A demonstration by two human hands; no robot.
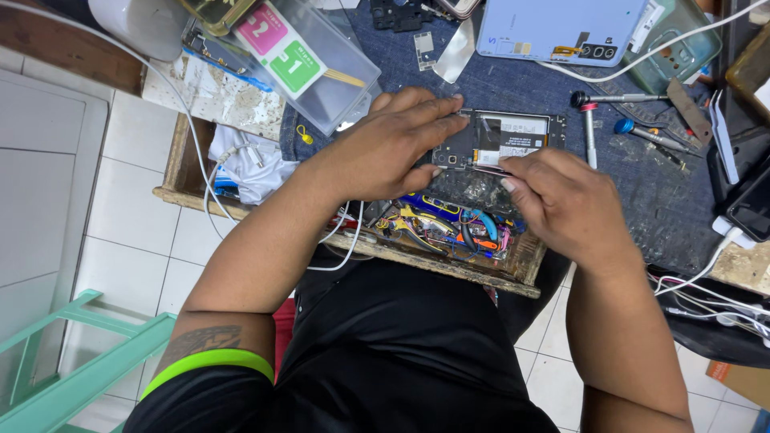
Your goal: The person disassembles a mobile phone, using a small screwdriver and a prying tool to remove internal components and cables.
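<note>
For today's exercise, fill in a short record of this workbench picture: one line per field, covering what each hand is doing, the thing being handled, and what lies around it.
Left hand: rests on the opened phone's left end
Right hand: fingertips at the phone's lower edge; anything pinched is too small to tell
Opened phone: back off, insides showing, flat on blue cloth
Nearby: screwdrivers, pale blue back cover
Below: open drawer of tools

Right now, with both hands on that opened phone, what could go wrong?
The right hand seems to press a thin tool against the edge of the opened phone; a slip might scratch its bare parts. The left hand steadies it near the bench's edge, above an open drawer of tangled tools, so a small piece could drop in and be lost. The loose screwdrivers alongside could roll or get knocked.
</note>
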